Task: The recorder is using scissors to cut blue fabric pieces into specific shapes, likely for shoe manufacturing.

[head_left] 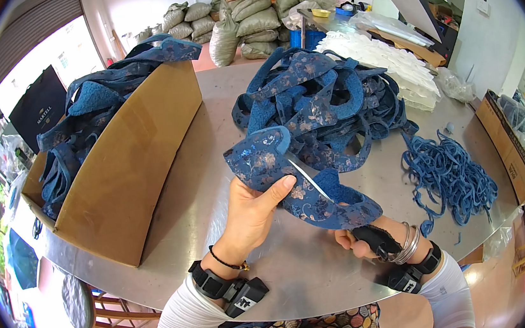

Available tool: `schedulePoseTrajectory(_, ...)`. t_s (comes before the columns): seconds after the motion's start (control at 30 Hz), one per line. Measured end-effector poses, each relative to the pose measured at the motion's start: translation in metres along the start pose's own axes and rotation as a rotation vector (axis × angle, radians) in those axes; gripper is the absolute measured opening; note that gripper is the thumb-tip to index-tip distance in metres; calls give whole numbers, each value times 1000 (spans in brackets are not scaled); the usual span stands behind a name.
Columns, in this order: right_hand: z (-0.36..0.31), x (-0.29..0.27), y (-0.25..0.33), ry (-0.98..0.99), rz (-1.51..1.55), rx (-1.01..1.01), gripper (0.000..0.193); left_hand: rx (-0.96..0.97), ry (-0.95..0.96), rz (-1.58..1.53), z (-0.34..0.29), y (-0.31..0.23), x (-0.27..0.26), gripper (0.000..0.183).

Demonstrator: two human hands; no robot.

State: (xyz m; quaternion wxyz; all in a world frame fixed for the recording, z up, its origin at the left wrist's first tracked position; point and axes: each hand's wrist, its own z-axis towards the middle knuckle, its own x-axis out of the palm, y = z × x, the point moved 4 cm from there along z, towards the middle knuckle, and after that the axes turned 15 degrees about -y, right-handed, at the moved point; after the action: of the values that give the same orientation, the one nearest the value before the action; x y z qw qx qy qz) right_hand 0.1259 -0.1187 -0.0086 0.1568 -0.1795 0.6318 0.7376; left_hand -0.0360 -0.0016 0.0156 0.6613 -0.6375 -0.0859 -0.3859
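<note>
My left hand [251,207] pinches a curved blue fabric piece [262,164] with a shiny floral print, thumb on top. Black-handled scissors [378,240] are in my right hand [355,244], below the near end of that fabric. A thin bright blade runs across the fabric in line with the handle; the fabric hides the part between. Right behind the held piece lies a large tangled heap of matching blue fabric pieces [333,102]. A pile of narrow blue trimmings [452,176] sits to the right of my right hand.
On the left of the metal table [196,171] stands a cardboard box [140,157] overfilled with blue strips. A stack of white sheets [386,64] is at the back right, another cardboard box [511,144] at the right edge. Filled sacks [254,24] and a stool [79,304] stand beyond the table.
</note>
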Motion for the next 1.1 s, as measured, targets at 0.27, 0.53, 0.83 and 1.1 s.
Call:
schedulePoseTrajectory(0.27, 3, 0, 6, -41, -29, -8, 69, -29, 0, 6, -1, 2, -1, 26)
schedulePoseTrajectory(0.53, 5, 6, 7, 27, -15, -62, 74, -28, 31, 22, -2, 1, 1, 26)
schedulePoseTrajectory(0.83, 1, 0, -5, -49, -78, -71, 60, -34, 38, 25, -1, 5, 0, 25)
schedulePoseTrajectory(1.1, 3, 1, 3, -104, 220, 181, 51, -47, -10, 10, -3, 1, 4, 26)
